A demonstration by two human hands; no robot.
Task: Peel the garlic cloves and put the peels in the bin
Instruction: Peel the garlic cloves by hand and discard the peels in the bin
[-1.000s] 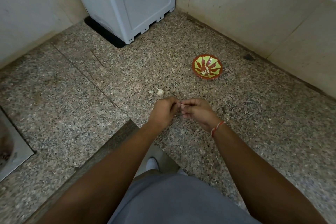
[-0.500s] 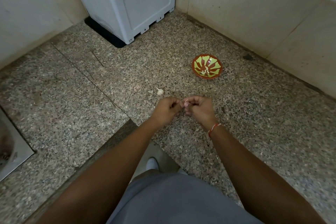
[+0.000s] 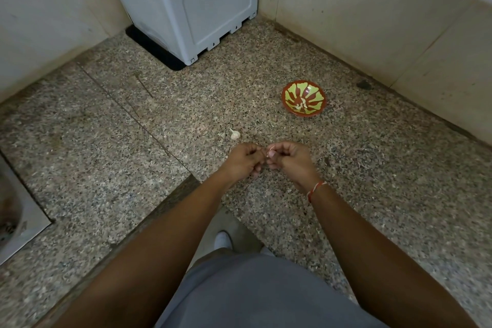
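Fingers [image 3: 266, 158] of the left hand [image 3: 243, 161] and right hand [image 3: 288, 161] pinch one small pale garlic clove [image 3: 271, 153] between them over the speckled granite desk [image 3: 372, 168]; peeling looks underway; next, strip the skin free; another whitish clove [image 3: 234, 134] lies just beyond; red-and-green patterned bowl [image 3: 304, 98] sits far right; no bin is visible.

We found the speckled counter [image 3: 372, 168] bare to the right of the hands and wide open to their left. A loose garlic piece [image 3: 234, 134] lay just beyond the left hand [image 3: 243, 158]. The patterned bowl [image 3: 304, 98] and grey appliance [image 3: 191, 2] blocked the far side.
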